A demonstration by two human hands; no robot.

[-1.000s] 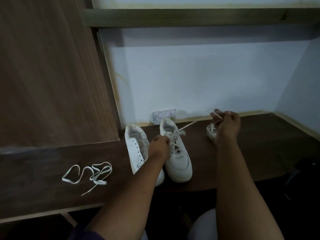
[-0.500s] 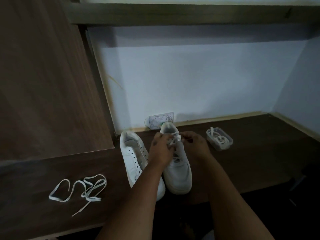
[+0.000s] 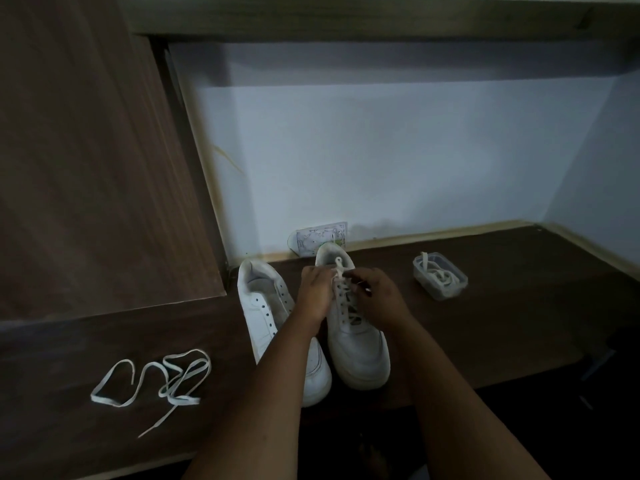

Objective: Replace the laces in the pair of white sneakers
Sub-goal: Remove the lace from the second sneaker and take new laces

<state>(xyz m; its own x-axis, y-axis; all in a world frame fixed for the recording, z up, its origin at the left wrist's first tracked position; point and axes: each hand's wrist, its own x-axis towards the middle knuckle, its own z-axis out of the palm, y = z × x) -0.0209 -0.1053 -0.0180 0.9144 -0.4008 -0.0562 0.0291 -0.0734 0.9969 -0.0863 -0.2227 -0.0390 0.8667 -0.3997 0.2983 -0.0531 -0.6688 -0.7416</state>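
Note:
Two white sneakers stand side by side on the dark wooden desk (image 3: 502,327), toes toward me. The left sneaker (image 3: 266,306) has bare eyelets and no lace. The right sneaker (image 3: 356,344) carries a white lace (image 3: 341,289) through its eyelets. My left hand (image 3: 316,294) grips the upper left side of the right sneaker and the lace there. My right hand (image 3: 375,294) pinches the lace at the top eyelets on the right side. A lace end (image 3: 338,263) sticks up between both hands.
A loose white lace (image 3: 162,379) lies tangled on the desk at the left. A small clear plastic box (image 3: 439,277) with another lace in it sits to the right. A printed packet (image 3: 322,239) leans against the wall behind. A wooden panel (image 3: 86,168) rises at left.
My right hand came back from the far right, where it had pulled the lace out taut, to the top eyelets. The left hand stayed on the sneaker.

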